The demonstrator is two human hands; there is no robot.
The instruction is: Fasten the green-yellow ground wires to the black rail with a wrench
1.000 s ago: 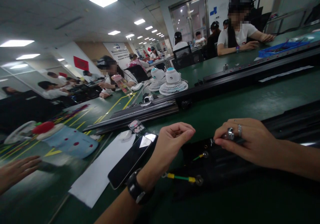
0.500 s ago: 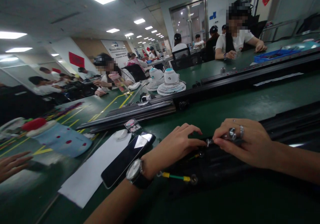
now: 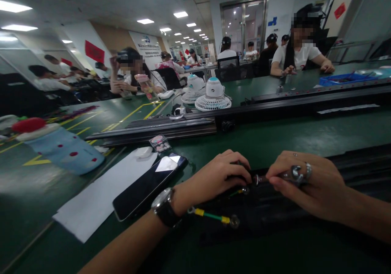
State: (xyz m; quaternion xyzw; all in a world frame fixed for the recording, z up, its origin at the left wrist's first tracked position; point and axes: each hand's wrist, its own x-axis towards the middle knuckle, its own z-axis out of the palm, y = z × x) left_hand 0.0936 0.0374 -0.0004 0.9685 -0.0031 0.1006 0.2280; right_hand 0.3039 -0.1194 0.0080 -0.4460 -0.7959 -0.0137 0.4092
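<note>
My right hand (image 3: pixel 308 180) is closed around a small metal wrench (image 3: pixel 297 173). Its open-jaw end shows above my fingers, and the shiny far end points left. Just beyond that end, my left hand (image 3: pixel 224 172) rests with bent fingers at a dark part. Those fingertips are pressed together, and whatever they grip is hidden. Below the left wrist lies a short green wire (image 3: pixel 213 215) with yellow sleeves and ring terminals. Its right terminal sits at a bolt on the black profile (image 3: pixel 363 172). Another green wire end (image 3: pixel 240 191) shows beneath my left fingers.
A phone (image 3: pixel 146 190) and white paper (image 3: pixel 91 208) lie left of my left arm. Long black rails (image 3: pixel 293 102) cross the green table behind my hands, with white fans (image 3: pixel 213 96) beyond. A light-blue plush-like item (image 3: pixel 73 151) is at far left. Co-workers sit opposite.
The view has shifted slightly. My left fingers have curled in more beside the wrench's end. The right hand keeps the wrench. A co-worker's hand at the left edge has gone out of view.
</note>
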